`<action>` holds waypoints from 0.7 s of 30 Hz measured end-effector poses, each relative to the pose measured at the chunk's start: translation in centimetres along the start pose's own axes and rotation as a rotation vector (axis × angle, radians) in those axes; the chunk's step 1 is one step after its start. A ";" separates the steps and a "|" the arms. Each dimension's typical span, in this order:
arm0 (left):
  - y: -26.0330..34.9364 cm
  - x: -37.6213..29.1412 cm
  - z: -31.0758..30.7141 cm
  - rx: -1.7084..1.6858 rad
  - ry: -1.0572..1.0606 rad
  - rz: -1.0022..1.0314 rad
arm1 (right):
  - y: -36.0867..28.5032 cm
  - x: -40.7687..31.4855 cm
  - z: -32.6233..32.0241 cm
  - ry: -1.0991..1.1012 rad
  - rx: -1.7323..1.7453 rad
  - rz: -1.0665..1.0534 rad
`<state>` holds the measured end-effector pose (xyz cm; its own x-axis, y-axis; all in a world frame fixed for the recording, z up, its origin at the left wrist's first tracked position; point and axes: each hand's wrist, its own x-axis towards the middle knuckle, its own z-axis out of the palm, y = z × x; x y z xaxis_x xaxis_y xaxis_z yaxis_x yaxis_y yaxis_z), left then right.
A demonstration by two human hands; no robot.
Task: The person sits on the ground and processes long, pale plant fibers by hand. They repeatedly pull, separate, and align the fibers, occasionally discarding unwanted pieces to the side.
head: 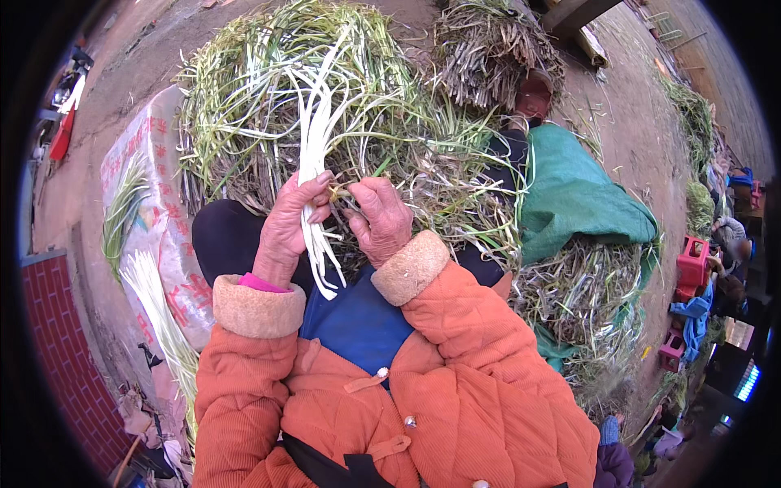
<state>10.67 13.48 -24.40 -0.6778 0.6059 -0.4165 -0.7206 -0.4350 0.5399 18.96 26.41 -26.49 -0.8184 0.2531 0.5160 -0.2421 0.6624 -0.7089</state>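
My left hand (pixel 293 213) is closed around a bundle of long white-stemmed vegetable stalks (pixel 314 134), whose pale lower ends hang over my blue-covered lap. Close on its right, my right hand (pixel 379 213) has its thumb and index finger at a thin yellowish-brown strand (pixel 340 192), which runs to the left fingertips. Whether the right fingers pinch it is hard to tell. A large heap of green and white stalks with brown outer leaves (pixel 244 122) lies before me, and loose leaves (pixel 451 189) spread across my legs.
A printed white sack (pixel 168 226) lies at left, with a bundle of white stalks (pixel 152 299) along it. At right are a green sack (pixel 579 189) and a leafy pile (pixel 579 293). Another stalk pile (pixel 488 55) stands beyond, near a shoe. People and red stools (pixel 692 262) are at far right.
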 end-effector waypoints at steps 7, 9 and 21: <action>-0.6 0.5 0.8 0.111 0.073 -0.021 | 0.6 0.4 0.5 0.033 -0.148 -0.085; -0.5 0.3 1.0 0.112 0.039 -0.031 | 0.7 0.4 0.7 0.017 -0.146 -0.044; -1.2 0.3 0.2 -0.037 0.004 -0.110 | 0.8 -2.6 -2.3 -0.010 0.287 0.276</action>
<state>11.32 14.29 -25.04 -0.5949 0.6484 -0.4750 -0.7955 -0.3904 0.4635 22.11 27.89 -27.34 -0.8776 0.3862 0.2840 -0.1473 0.3466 -0.9264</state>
